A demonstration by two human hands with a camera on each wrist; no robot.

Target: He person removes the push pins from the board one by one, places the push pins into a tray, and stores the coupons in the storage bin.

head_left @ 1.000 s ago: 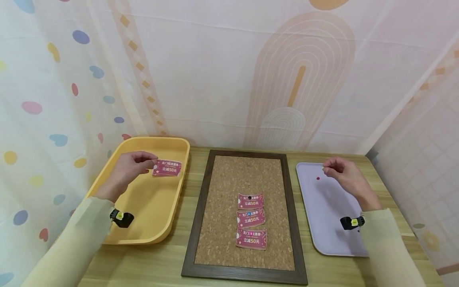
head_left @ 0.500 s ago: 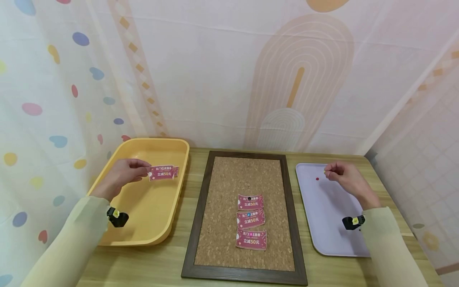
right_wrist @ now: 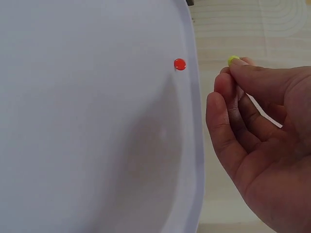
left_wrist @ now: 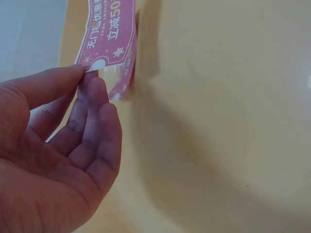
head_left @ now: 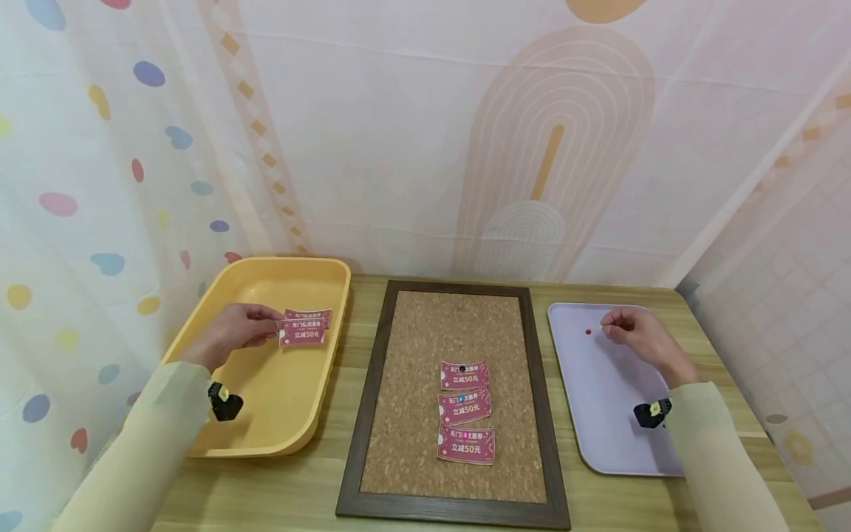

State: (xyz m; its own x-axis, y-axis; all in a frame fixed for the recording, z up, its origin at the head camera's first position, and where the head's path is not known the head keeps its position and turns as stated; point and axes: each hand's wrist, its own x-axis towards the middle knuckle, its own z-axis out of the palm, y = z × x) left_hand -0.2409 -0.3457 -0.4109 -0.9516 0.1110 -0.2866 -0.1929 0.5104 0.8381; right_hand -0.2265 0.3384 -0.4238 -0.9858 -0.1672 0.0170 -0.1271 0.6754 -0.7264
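Over the yellow basin (head_left: 266,414), my left hand (head_left: 234,332) pinches the left edge of a pink coupon (head_left: 302,334) between thumb and fingers. A second pink coupon (head_left: 319,314) shows partly behind it, mostly covered. On the right, my right hand (head_left: 650,346) pinches a small yellow thumbtack (right_wrist: 233,60) above the lavender tray (head_left: 578,414). A red thumbtack (right_wrist: 180,64) rests on that tray, just left of the right fingertips. Between the hands lies a framed corkboard (head_left: 412,369). It bears a column of three pink coupons (head_left: 465,408) with a black, a blue and a pink tack.
The corkboard's dark frame (head_left: 452,506) stands between basin and tray on the wooden table (head_left: 266,495). A patterned curtain (head_left: 399,133) hangs along the back and left side. More small dark tacks may lie in the tray near the right wrist.
My left hand has moved down and slightly left with its coupon, so the top of the second coupon now shows behind it. My right hand has lowered slightly, still pinching the yellow thumbtack.
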